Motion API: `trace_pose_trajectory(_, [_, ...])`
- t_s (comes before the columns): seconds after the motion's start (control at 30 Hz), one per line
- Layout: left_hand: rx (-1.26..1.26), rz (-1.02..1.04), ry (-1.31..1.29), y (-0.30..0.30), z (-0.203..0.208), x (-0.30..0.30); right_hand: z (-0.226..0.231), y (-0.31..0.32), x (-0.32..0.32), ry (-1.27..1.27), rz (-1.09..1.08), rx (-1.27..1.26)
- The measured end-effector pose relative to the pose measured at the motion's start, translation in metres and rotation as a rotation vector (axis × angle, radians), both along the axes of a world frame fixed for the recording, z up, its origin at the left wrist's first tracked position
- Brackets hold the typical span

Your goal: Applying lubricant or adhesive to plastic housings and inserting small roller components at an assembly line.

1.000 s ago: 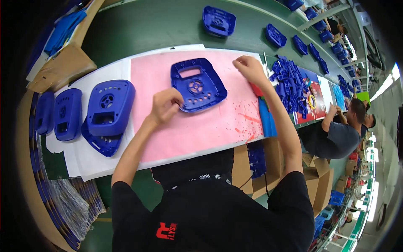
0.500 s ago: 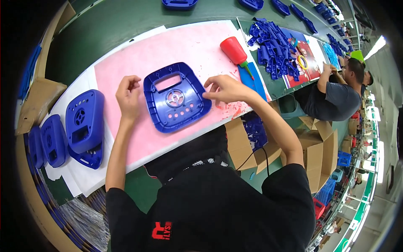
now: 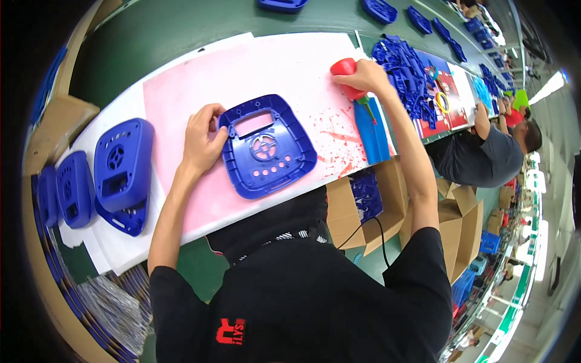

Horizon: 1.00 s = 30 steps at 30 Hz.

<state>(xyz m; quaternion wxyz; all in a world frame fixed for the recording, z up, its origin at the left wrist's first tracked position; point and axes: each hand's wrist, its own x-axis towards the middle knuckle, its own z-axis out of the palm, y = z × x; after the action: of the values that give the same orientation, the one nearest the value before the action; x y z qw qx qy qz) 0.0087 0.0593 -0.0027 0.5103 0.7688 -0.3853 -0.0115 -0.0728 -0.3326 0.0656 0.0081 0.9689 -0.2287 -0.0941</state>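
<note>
A blue plastic housing shell (image 3: 242,158) lies on the pink sheet (image 3: 181,91), its ribbed inner side up, showing a rectangular window, a round grille and a row of holes. My left hand (image 3: 204,136) grips its left edge, thumb on the rim and fingers curled behind. Over at the right of the sheet, my right hand (image 3: 368,77) is wrapped round a red squeeze bottle (image 3: 344,68) with a green nozzle. The nozzle points down toward a blue strip (image 3: 370,136) at the sheet's right edge.
More blue housings (image 3: 124,163) stand at the left on white paper. A heap of small blue parts (image 3: 407,75) lies beyond the bottle. Open cardboard boxes (image 3: 345,209) stand below the table's front edge. A co-worker (image 3: 484,151) sits at the right.
My right hand has left the housing's right side, moved right and taken hold of the red bottle. My left hand has closed on the housing's left edge.
</note>
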Motion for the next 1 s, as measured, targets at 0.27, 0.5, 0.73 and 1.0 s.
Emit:
trace_pose_trajectory(0.27, [0.051,-0.118,-0.135,-0.002,0.006,-0.001,0.062,0.051,-0.024,-0.725,-0.035,1.433])
trace_pose_trajectory(0.5, [0.111,-0.197,-0.257,0.001,-0.005,-0.002,-0.03,0.162,-0.059,-1.311,-0.154,1.586])
trace_pose_trajectory(0.73, [0.13,-0.202,-0.226,0.004,-0.004,-0.002,-0.036,0.184,-0.059,-1.364,-0.25,1.546])
trace_pose_trajectory(1.0, [0.155,-0.206,-0.24,0.001,-0.003,-0.001,-0.035,0.185,-0.058,-1.363,-0.246,1.474])
